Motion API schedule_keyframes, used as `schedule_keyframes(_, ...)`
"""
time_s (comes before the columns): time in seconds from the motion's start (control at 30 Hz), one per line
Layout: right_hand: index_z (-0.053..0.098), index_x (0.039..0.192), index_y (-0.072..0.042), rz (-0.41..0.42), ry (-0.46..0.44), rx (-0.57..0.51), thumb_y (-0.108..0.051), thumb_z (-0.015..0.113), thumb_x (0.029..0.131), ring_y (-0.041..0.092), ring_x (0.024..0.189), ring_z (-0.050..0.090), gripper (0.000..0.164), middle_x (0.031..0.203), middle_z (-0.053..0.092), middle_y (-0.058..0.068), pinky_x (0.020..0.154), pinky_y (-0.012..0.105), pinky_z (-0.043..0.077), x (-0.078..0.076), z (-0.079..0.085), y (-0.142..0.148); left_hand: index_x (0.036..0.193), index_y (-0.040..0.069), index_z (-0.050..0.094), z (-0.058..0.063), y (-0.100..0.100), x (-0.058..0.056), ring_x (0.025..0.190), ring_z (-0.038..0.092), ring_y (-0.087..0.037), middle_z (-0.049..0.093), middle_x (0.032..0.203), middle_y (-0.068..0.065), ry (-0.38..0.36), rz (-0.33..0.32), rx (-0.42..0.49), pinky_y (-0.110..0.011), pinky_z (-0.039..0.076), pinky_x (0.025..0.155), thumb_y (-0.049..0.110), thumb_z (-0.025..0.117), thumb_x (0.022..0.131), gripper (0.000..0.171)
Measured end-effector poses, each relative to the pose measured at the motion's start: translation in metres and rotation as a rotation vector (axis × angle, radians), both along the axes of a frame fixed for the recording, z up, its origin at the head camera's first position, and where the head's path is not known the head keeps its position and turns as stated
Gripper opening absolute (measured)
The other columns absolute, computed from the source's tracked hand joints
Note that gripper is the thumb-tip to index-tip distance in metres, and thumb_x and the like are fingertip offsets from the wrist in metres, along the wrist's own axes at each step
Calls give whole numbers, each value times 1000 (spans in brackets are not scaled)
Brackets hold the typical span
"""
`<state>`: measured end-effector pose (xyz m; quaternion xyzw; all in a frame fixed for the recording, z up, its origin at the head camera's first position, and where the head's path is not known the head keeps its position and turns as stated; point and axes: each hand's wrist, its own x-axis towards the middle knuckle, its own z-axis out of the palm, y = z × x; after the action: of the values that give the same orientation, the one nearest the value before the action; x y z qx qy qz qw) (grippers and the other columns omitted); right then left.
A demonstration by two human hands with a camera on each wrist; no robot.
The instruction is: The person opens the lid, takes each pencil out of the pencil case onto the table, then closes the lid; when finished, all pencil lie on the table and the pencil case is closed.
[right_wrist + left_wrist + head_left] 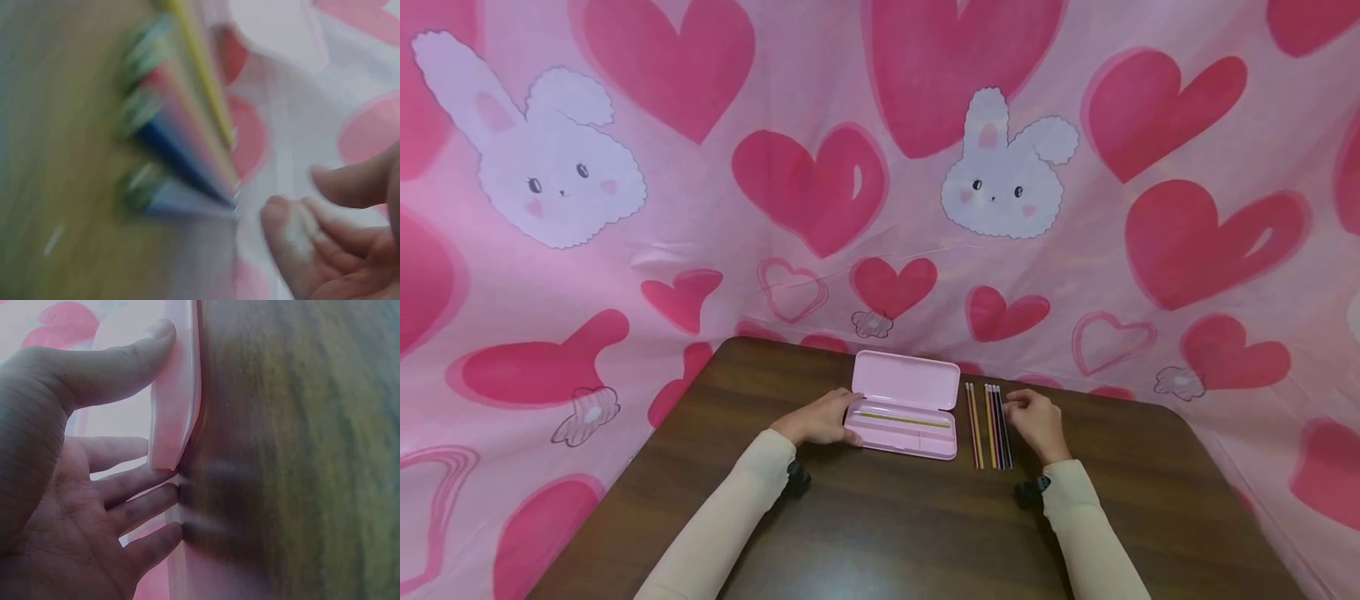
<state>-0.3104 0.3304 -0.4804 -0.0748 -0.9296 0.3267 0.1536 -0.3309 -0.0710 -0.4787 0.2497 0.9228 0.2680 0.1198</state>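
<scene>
A pink pencil case (883, 437) lies on the table with its lid raised at the back. Inside it is one yellow-green pencil (904, 419), lying lengthwise. My left hand (822, 418) holds the left end of the case, thumb along the front wall and fingers around the side, as the left wrist view shows closely. Right of the case, several pencils (992, 427) lie side by side, a small gap splitting them into two groups. My right hand (1037, 423) is beside their far ends, fingers bent loosely, with nothing seen between thumb and fingertips. The pencils (187, 159) are blurred in the right wrist view.
The brown wooden table (880, 525) carries the case and pencils. Close behind its far edge hangs a pink cloth (917, 242) with hearts and rabbits. Dark wrist cameras (798, 478) are strapped at both sleeves.
</scene>
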Motion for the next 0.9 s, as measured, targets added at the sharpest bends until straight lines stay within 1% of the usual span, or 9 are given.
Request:
schedule_keyframes(0.07,75,111,-6,2,75,-48,-25,72,91,16,85,74,28,100,79,11,83,34,57,-1,5,-6,154,10,43,0,0,0,134,49,-30,50,148,-16,3,-1,-1,-51,38,119,37,83,83,86)
schedule_keyframes(0.13,75,114,-8,25,134,-113,-27,75,91,8,87,74,30,105,79,10,81,23,56,-2,11,-14,154,10,43,0,0,1,134,49,-30,50,148,-16,3,0,-1,-51,38,119,37,83,83,86)
schedule_keyframes(0.2,74,117,-7,79,173,-198,-27,76,91,-1,87,71,33,110,78,12,77,12,53,-3,17,-23,154,10,43,0,0,1,134,49,-31,50,148,-16,2,-2,1,-51,38,119,36,83,83,86)
schedule_keyframes(0.3,71,121,-4,180,208,-313,-22,78,90,-8,89,68,36,116,75,17,77,4,50,-3,23,-40,153,9,44,-1,1,2,133,49,-32,51,146,-17,7,-6,9,-52,39,118,34,84,82,85)
schedule_keyframes(0.4,69,123,0,261,234,-399,-13,77,89,-2,93,71,36,118,74,21,79,5,52,-5,25,-59,153,8,43,-2,1,2,134,49,-32,51,146,-18,16,-14,2,-52,39,118,33,84,82,85)
schedule_keyframes(0.47,69,122,1,299,244,-430,-6,77,88,9,97,74,36,117,73,23,80,7,53,-7,24,-72,153,8,43,-3,1,2,134,49,-32,51,146,-18,16,-14,2,-52,39,118,33,84,83,85)
schedule_keyframes(0.63,70,120,1,363,238,-431,-2,78,86,32,101,75,34,112,74,23,82,11,55,-9,19,-106,153,9,43,-3,1,2,134,49,-31,50,147,-17,5,-14,1,-51,38,118,34,84,82,85)
schedule_keyframes(0.77,70,120,-2,416,215,-374,-4,79,86,32,99,75,35,109,76,18,85,23,60,-9,13,-130,152,9,44,-2,0,0,132,50,-31,51,146,-17,14,-11,-1,-51,39,118,34,85,81,85)
schedule_keyframes(0.9,71,119,-4,461,144,-300,-6,79,86,25,96,74,35,106,77,12,87,34,61,-8,4,-147,152,7,44,-1,0,-1,132,50,-31,52,145,-17,22,-21,2,-50,39,118,34,85,81,86)
